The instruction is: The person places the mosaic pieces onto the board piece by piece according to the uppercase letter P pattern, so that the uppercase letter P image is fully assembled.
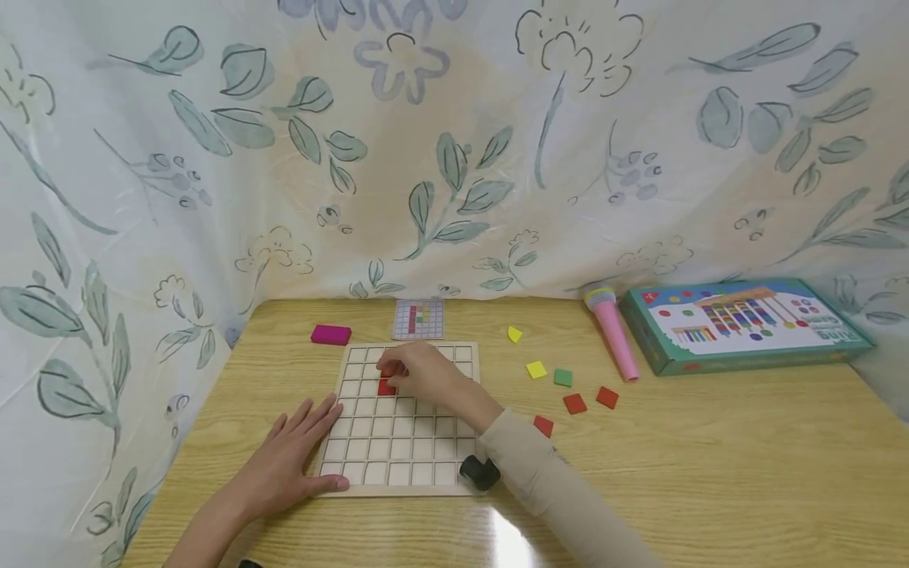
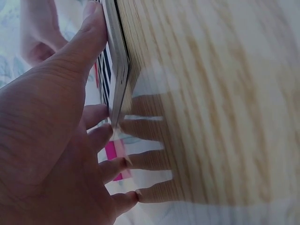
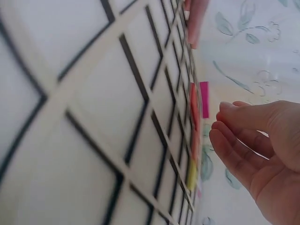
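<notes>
A wooden grid board [image 1: 401,450] lies flat on the table, its squares mostly pale. My left hand [image 1: 287,457] rests at the board's left edge with its fingers spread and the thumb on the near corner. Over the board's upper part hovers my right hand [image 1: 429,377], fingers loosely bent beside red tiles [image 1: 386,387] set in the grid. In the right wrist view, no tile shows between its thumb and fingers. That view also shows a yellow tile [image 3: 191,174] on the board, hidden from the head view by the right hand.
Behind the board lie a pattern card [image 1: 436,326] and a magenta block [image 1: 331,335]. Loose red tiles [image 1: 575,404], yellow tiles [image 1: 536,370] and a green tile [image 1: 563,378] are scattered to its right. Farther right are a pink toy microphone [image 1: 615,338] and a toy box [image 1: 753,323].
</notes>
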Action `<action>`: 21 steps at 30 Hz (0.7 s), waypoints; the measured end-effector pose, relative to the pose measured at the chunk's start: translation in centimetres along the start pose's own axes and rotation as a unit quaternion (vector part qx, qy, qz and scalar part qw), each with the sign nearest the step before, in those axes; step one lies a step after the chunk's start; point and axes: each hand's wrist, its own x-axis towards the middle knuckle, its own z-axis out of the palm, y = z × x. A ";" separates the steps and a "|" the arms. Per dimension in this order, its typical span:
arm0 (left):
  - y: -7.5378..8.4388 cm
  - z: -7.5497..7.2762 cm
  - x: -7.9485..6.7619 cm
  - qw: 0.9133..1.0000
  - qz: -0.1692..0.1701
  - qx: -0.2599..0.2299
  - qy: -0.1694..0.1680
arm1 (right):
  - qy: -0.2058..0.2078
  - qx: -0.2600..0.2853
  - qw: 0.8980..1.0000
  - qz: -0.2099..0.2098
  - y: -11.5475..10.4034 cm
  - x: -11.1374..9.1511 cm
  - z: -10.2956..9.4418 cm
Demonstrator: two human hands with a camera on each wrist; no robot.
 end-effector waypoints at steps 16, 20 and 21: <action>0.0 0.2 0.1 1.000 0.000 -0.009 -0.004 | -0.002 0.057 0.998 -0.002 2.3 -6.5 -5.3; -0.1 0.1 0.1 1.000 -0.002 -0.004 -0.003 | 0.006 0.078 0.997 -0.007 3.1 -8.5 -6.2; -0.1 0.1 0.1 1.000 -0.003 -0.003 -0.005 | 0.009 0.075 0.997 -0.011 3.4 -9.0 -6.4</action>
